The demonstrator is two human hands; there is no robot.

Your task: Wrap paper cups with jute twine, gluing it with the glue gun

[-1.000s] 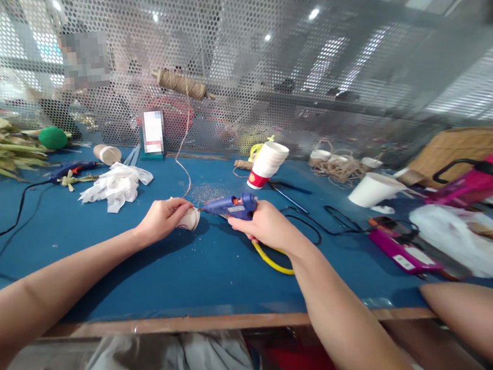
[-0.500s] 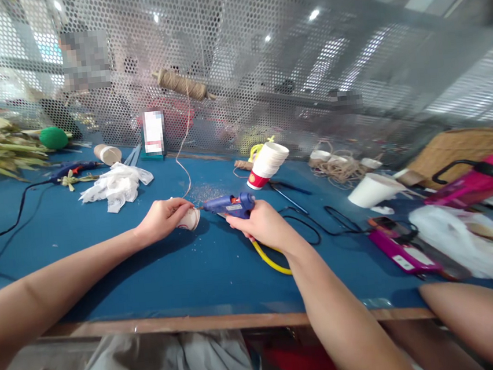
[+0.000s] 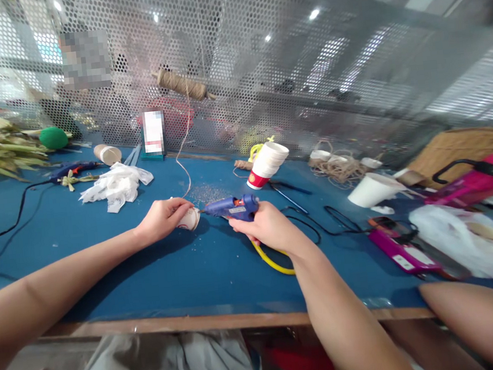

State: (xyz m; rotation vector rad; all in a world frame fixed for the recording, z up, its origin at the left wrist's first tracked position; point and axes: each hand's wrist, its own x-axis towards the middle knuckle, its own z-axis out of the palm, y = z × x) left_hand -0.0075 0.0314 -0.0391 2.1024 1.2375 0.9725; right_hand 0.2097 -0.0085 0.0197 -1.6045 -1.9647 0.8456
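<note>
My left hand (image 3: pixel 165 219) is closed around a small white paper cup (image 3: pixel 190 219) that lies on its side, its end facing right. In my right hand (image 3: pixel 268 226) is a blue hot glue gun (image 3: pixel 233 208), its nozzle pointing left at the cup's rim; whether the tip touches it I cannot tell. From a spool of brown twine (image 3: pixel 181 85) on the mesh panel, a strand (image 3: pixel 188 176) runs down to my left hand. A yellow cable (image 3: pixel 271 262) hangs below the glue gun. The fingers hide much of the cup.
A stack of paper cups (image 3: pixel 269 164) stands beyond the glue gun, near scissors (image 3: pixel 291 197). Crumpled white material (image 3: pixel 118 185) and a second glue gun (image 3: pixel 73 169) lie left. Rightward are a purple power strip (image 3: pixel 403 251), a plastic bag (image 3: pixel 464 234) and another person's arm (image 3: pixel 477 314).
My right hand and the glue gun have shifted slightly right and down. My left hand and the cup are practically where they were.
</note>
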